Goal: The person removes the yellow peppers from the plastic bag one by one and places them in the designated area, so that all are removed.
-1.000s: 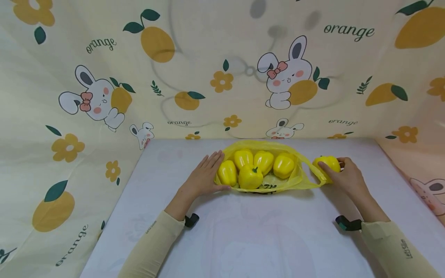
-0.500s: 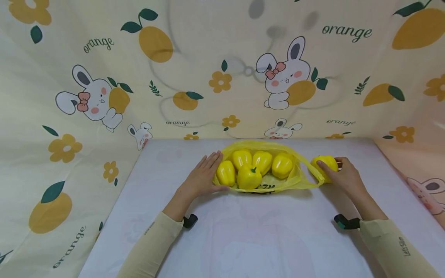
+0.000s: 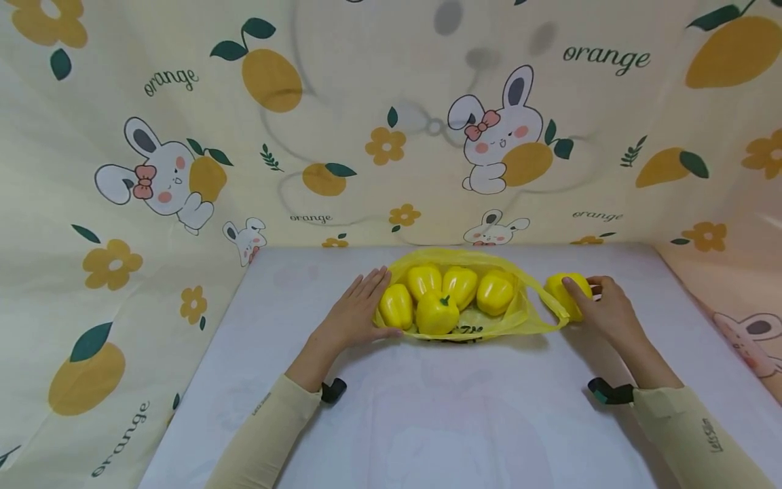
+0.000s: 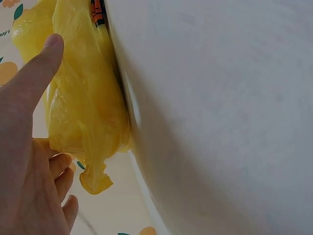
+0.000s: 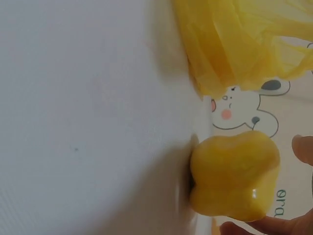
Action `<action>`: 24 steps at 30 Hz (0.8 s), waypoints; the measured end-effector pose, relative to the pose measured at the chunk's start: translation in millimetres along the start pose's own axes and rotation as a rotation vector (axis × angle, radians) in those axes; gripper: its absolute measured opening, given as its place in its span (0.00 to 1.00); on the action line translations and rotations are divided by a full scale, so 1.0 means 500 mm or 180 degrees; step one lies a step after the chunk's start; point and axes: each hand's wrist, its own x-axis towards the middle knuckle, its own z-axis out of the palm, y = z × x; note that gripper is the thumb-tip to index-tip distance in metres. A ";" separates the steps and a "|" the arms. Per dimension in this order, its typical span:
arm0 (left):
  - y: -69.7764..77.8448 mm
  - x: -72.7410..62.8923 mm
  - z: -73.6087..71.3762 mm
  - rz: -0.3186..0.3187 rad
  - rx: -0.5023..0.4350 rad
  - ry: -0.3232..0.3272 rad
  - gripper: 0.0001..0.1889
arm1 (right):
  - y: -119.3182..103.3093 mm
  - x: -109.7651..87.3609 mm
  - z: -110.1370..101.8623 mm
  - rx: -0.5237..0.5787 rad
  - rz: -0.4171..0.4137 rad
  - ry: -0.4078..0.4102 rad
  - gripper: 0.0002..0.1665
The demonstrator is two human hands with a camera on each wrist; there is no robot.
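A yellow plastic bag point(image 3: 519, 324) lies on its side on the table, its mouth facing up and toward me. Inside are several yellow bell peppers point(image 3: 438, 312). My left hand point(image 3: 353, 314) rests against the bag's left end, fingers straight, thumb along its near edge. Just right of the bag's handle, another bell pepper point(image 5: 234, 176) sits on the table. Around it stands my right hand point(image 3: 605, 309), thumb over the top and fingers at the far right side. In the right wrist view a gap shows between thumb and pepper, while fingertips lie close to its other side.
The white table point(image 3: 452, 414) ends at a cloth backdrop point(image 3: 342, 129) printed with rabbits and oranges. A handle loop of the bag reaches right up to the loose pepper. Small black devices point(image 3: 611, 392) are worn at both wrists.
My right thumb has lifted slightly up and to the right on the loose pepper. The left hand, bag and peppers stay in place; the whole view shifts a little.
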 end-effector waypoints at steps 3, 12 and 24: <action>-0.001 0.002 0.001 0.0005 0.0009 0.0018 0.65 | -0.001 -0.003 -0.004 0.0013 -0.0074 0.0064 0.61; 0.001 0.000 0.003 0.0009 0.0035 0.0033 0.65 | -0.009 -0.021 -0.021 0.0080 -0.0374 0.0365 0.53; 0.003 -0.003 -0.005 0.0022 -0.0006 0.0035 0.65 | -0.082 -0.070 -0.022 0.0355 -0.1120 0.0861 0.35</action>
